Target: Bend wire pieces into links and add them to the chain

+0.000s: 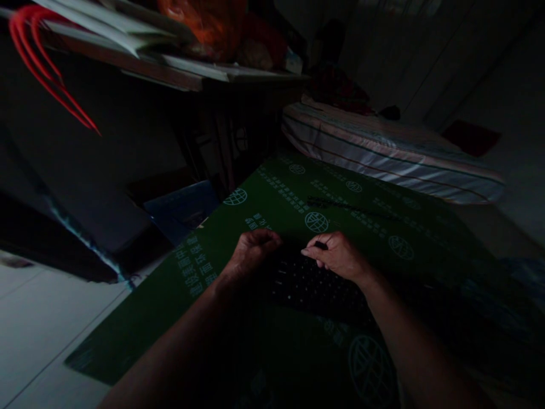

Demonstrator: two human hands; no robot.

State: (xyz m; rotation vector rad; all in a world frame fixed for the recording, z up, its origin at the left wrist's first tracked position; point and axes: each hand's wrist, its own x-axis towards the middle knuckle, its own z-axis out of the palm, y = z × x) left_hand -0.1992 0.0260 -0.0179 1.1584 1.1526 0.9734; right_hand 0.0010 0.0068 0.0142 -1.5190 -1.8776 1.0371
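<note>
Both hands are working at the far edge of a dotted cloth (306,287) lying on the green sheet (276,196). Left hand (254,250) is resting curled closed, contents unclear. Right hand (338,255) is pinching a dark piece (321,245). Dim light is demanding steady fingers.

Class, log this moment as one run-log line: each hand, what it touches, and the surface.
left hand: closed, on dark dotted cloth | right hand: pinching small dark item | surface: green printed sheet
</note>
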